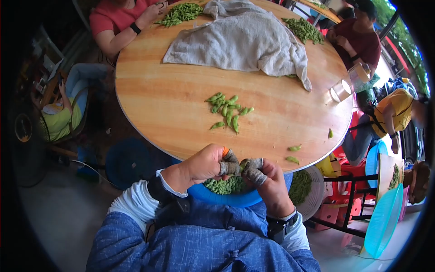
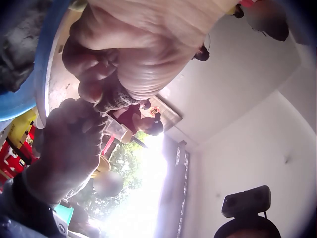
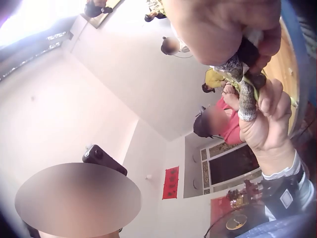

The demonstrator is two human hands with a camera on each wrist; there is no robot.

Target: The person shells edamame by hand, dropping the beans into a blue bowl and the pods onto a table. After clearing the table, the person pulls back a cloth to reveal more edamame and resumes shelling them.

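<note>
Over the near table edge, my left hand (image 1: 201,164) and right hand (image 1: 273,183) meet, with grey wrappings around their thumbs and some fingers. They pinch a green soybean pod (image 3: 255,90) between them, mostly hidden by the fingertips. Just below the hands, shelled green beans (image 1: 225,185) fill part of a blue basin (image 1: 247,201) at my lap. A small heap of pods (image 1: 229,108) lies on the wooden round table (image 1: 154,97) in front of me. A few loose pods (image 1: 293,160) lie near the edge to the right.
A grey cloth (image 1: 235,38) covers the table's far middle, with pod piles (image 1: 303,31) beside it. A clear cup (image 1: 340,90) stands near the right edge. Below right is a white basket (image 1: 312,192) with pods. Other people sit around the table.
</note>
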